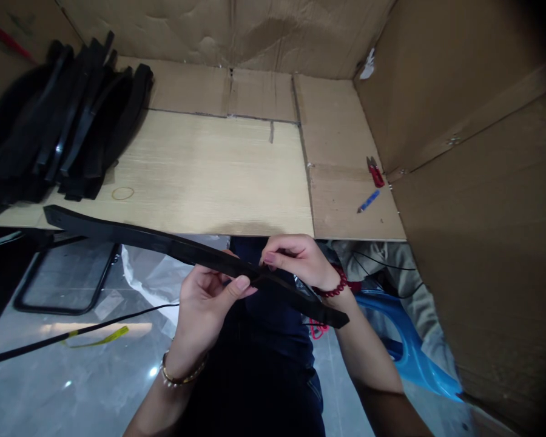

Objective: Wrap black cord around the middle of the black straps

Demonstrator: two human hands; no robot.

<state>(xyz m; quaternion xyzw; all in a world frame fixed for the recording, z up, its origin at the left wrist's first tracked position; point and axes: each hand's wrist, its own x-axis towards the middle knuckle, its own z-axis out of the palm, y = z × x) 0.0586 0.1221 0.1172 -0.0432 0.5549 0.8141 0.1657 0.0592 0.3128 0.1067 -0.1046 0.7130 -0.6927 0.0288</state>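
A long black strip, apparently of moulded rubber or plastic, is held across the body in two bare hands, just above the near edge of a wood-grain worktop. Both grips are closed on it. The left hand is curled beneath the strip, with its thumb pressed on the upper face, while the right hand is closed over it just beside, with the fingers bent around the edge. The strip's left end is extended over the worktop, and its right end projects beyond the right hand. A gold bead bracelet is worn on the left wrist and a red bead bracelet on the right.

A stack of similar black strips is piled at the left of the worktop, with a rubber band lying near it. Red thread snips and a blue pen are laid on a cardboard sheet at the right. Cardboard walls are raised at the far side and right. Below the near edge, a blue plastic stool is seen on a grey concrete floor.
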